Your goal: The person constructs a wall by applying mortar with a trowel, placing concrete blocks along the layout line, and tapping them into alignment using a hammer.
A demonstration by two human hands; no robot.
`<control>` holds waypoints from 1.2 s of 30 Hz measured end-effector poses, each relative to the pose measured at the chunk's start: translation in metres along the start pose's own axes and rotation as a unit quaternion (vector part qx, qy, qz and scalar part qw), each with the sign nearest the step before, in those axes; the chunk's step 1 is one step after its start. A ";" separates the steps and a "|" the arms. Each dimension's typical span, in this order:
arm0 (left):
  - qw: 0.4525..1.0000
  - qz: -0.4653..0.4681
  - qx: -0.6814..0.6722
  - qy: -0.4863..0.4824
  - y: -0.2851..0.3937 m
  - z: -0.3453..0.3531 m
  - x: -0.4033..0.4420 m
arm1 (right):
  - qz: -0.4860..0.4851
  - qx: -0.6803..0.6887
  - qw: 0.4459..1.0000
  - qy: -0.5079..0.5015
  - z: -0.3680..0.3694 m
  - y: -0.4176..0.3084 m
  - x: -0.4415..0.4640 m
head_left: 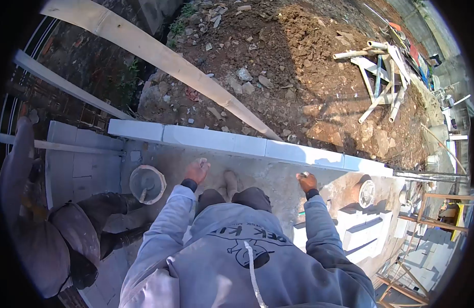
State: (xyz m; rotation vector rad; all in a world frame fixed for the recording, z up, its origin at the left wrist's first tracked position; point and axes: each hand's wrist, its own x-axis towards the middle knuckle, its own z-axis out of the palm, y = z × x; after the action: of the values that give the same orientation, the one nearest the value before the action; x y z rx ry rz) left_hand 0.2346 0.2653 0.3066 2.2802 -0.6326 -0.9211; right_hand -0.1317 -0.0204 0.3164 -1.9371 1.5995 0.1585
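Note:
My left hand point(198, 171) hangs in front of me with its fingers curled together, and no object shows in it. It is just short of a low wall of pale blocks point(214, 140), not touching it. My right hand point(307, 181) is closed, farther right on the near side of the same wall. Something small and light shows at its fingertips, too small to make out. Left of my left hand stands a round bucket point(159, 174) with grey mortar and a tool handle inside.
A co-worker point(75, 236) bends at the left beside a block wall point(83, 167). Long wooden poles point(170, 64) slant over the wall. Beyond lie rubble and a wooden trestle point(383, 77). Another bucket point(366, 194) and stacked blocks point(365, 228) stand at right.

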 end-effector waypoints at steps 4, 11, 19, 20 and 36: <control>0.999 0.031 0.025 -0.005 0.024 0.010 0.015 | 0.050 0.120 0.991 -0.007 0.043 0.059 -0.056; 0.996 0.026 0.023 -0.085 0.018 0.073 -0.046 | 0.168 0.029 0.984 -0.048 0.115 0.185 -0.170; 0.963 0.132 0.171 -0.161 0.051 0.125 -0.035 | 0.305 0.248 0.919 0.014 0.108 0.275 -0.188; 0.961 0.154 0.182 -0.137 0.064 0.134 -0.023 | 0.312 0.255 0.915 0.027 0.113 0.292 -0.183; 0.840 0.357 0.234 -0.335 0.341 0.465 -0.137 | 0.367 0.249 0.877 0.186 0.002 0.528 -0.225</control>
State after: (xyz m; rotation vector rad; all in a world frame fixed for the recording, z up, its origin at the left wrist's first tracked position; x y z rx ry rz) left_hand -0.2652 -0.0531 0.3263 1.7490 -2.0385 -1.2378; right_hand -0.6773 0.1292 0.2190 -0.9337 2.2914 -0.3198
